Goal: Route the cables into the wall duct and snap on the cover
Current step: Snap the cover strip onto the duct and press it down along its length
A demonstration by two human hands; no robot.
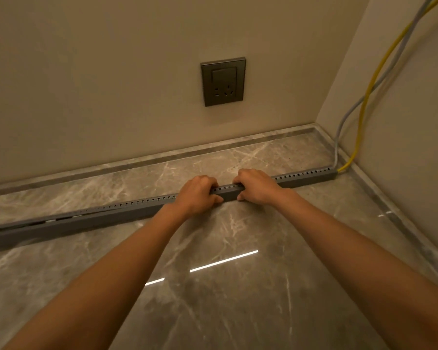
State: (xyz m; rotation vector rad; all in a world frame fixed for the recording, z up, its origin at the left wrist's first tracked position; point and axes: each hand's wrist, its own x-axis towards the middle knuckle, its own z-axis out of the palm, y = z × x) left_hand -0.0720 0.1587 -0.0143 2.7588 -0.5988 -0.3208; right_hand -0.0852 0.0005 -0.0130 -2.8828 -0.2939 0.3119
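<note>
Both hands clamped on the grey duct lying on the marble floor.

The left hand (199,195) and right hand (257,186) curl over the slotted duct (127,210) side by side, fingers hidden behind it, thumbs on its near face. Its left end runs out of frame, where the cover looks partly unseated. A yellow cable (369,89) and grey cable (349,109) enter its right end; their upper ends are cut off.

Grey slotted duct (127,210), yellow cable (374,79), veined marble floor (238,299)
</note>
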